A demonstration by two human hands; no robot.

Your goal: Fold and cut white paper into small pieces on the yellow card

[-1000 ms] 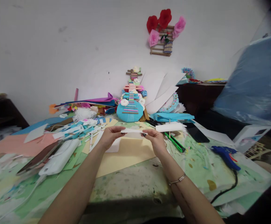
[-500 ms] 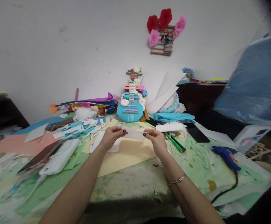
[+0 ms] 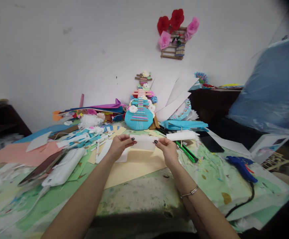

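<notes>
The white paper [image 3: 144, 143] has tipped since a second ago, showing more face. The left hand [image 3: 119, 147] pinches its left end; it spans between both hands above the cream sheet [image 3: 137, 167], brighter along its top band, duller below; the right hand [image 3: 168, 151] pinches its right end.

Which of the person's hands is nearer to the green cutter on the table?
Right. The right hand is just to the left of the green cutter; the left hand is farther left, across the white paper pinched between both.
</notes>
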